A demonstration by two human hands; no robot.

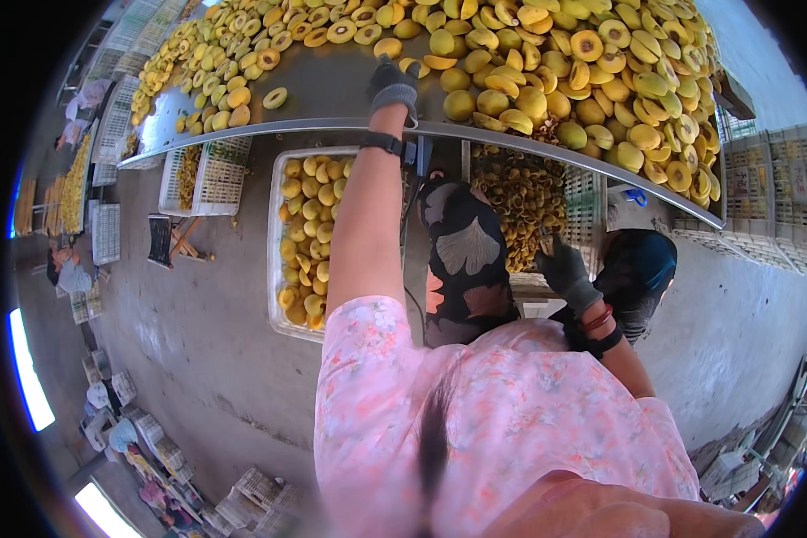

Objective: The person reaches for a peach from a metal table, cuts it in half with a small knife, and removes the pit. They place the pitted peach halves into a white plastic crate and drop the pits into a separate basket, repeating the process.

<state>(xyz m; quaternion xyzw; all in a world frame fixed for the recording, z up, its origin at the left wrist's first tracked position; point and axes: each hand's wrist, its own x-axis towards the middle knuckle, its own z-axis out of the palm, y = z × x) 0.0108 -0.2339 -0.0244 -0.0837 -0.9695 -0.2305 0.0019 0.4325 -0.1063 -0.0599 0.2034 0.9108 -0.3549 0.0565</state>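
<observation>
My left hand (393, 84), in a dark grey knit glove, reaches over the steel tabletop (323, 84). Its fingers are apart beside a halved yellow fruit (410, 66), which looks like a peach; whether they touch it is unclear. Just beyond the fingertips lies another yellow fruit piece (388, 47). Low by my knees, my right hand (568, 272), also gloved, is closed around a small tool (547, 243), partly hidden by the fingers. It is over the near edge of a crate of brownish fruit scraps (521, 202). Halved fruit (531, 101) is heaped on the table's right.
A white crate (276, 269) of yellow fruit stands on the floor left of my legs. Farther left are a crate pair (220, 178) and a folding stool (168, 242). The table's metal rim (296, 126) crosses before me. Stacked crates (773, 195) stand right; other people are far left.
</observation>
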